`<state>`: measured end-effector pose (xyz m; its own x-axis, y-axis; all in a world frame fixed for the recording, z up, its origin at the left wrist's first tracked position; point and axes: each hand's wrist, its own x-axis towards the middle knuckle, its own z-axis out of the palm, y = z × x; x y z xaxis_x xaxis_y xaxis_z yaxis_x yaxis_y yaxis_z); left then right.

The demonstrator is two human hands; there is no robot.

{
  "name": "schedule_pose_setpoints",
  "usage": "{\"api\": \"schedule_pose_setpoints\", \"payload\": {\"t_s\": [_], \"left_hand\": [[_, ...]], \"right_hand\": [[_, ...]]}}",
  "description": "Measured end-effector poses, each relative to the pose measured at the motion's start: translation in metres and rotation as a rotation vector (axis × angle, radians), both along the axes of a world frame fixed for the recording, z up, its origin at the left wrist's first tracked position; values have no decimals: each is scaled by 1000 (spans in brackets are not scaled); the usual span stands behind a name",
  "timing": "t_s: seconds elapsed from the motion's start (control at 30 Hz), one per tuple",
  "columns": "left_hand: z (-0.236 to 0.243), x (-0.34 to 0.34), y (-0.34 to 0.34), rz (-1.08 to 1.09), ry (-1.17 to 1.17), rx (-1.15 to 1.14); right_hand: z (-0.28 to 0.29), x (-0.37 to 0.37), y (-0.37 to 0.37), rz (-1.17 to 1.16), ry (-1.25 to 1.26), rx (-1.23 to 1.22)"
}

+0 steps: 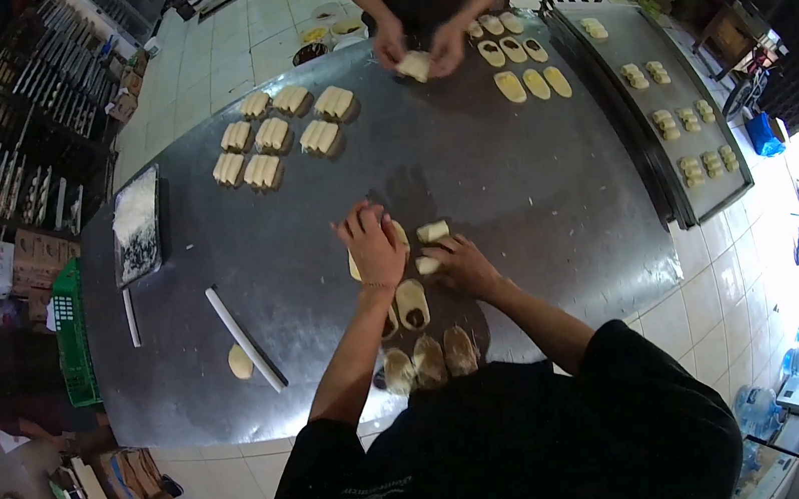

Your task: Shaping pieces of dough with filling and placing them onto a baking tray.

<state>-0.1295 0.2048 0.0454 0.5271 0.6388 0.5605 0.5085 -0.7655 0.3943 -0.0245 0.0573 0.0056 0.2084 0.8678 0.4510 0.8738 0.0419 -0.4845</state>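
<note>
Palm down, my left hand point(374, 245) lies over flat dough ovals, its fingers spread; one dough oval point(401, 239) shows at its right side. My right hand point(460, 268) has its fingers curled over a small dough roll point(429, 265) on the steel table point(515, 204). Just beyond it lies another dough roll point(434, 232). Nearer to me, a dough oval with dark filling point(413, 305) lies beside a second one, partly hidden by my left forearm. At the near edge rest three floury dough pieces point(428, 359).
Several ridged dough pieces point(272, 134) lie at the far left. Across the table a person's hands point(419, 53) hold dough, near filled ovals point(514, 50). Trays with shaped dough point(685, 118) stand right. A flour tray point(137, 223) and a white rod point(245, 337) lie left.
</note>
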Motion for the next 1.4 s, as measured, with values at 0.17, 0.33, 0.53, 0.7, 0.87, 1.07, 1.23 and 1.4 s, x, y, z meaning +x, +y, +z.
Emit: {"api": "schedule_pose_setpoints", "payload": {"t_s": [0.17,0.33,0.53,0.7,0.87,1.07,1.23,1.4], "left_hand": [[11,-20,-19,-244,-61,-440],[-30,-34,-46,-635,315,-562],[-52,-33,-84,-543,490,-584],[-43,-19,-67,-394,176,-729],[-53,18,-34,-184,124,-682],[-57,21,-29,-375,246,-680],[-40,13,-27,-454,382,-915],[-28,-41,-79,-504,250,-625]], "right_hand": [[14,18,6,228,406,-585],[-19,11,-49,253,-48,-597],[12,-8,-66,197,362,-182],[3,-2,-44,-68,625,-95],[-19,20,8,-192,341,146],[-9,19,13,-177,227,84],[-20,28,-5,5,394,-164],[-17,-2,-66,-177,358,-273]]}}
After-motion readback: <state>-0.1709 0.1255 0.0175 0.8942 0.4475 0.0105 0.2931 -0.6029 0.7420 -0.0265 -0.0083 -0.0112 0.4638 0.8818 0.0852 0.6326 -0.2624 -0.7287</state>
